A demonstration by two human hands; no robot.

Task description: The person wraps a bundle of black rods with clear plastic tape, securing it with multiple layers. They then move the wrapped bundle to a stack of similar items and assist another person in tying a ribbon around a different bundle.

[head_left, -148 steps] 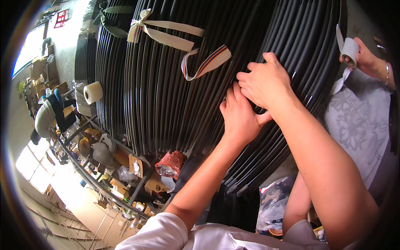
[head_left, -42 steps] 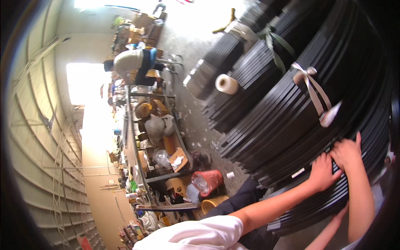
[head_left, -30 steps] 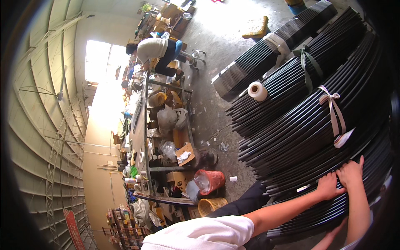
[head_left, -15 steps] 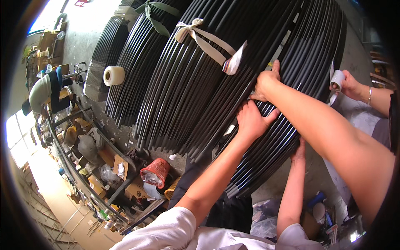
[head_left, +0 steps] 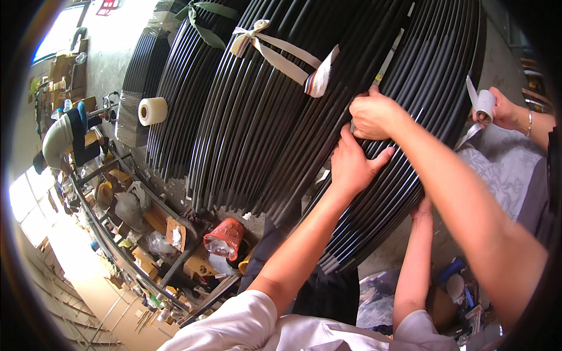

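A thick bundle of long black tubes (head_left: 442,64) lies bowed across the view. My left hand (head_left: 354,164) grips its left edge, fingers tucked into the gap beside the neighbouring bundle, thumb stretched over the tubes. From below, my right hand (head_left: 421,210) holds the lower right edge; its fingers are hidden behind the tubes. Just above my left hand, a co-worker's closed hand (head_left: 377,117) pinches at the gap, where a pale strip (head_left: 392,55) runs. That person's other hand (head_left: 508,110) holds a tape roll (head_left: 485,107) with a loose end at the far right.
Left lie more black tube bundles (head_left: 234,134), one tied with a white cloth strip (head_left: 287,67). A pale roll (head_left: 153,111) rests among them. A red basket (head_left: 224,238) and a cluttered metal rack (head_left: 175,266) stand lower left. Another person (head_left: 61,137) bends over farther left.
The co-worker's near hand has closed, its thumb folding in, and shifted slightly left. The tape roll has moved a little to the right. My hands keep their hold on the bundle.
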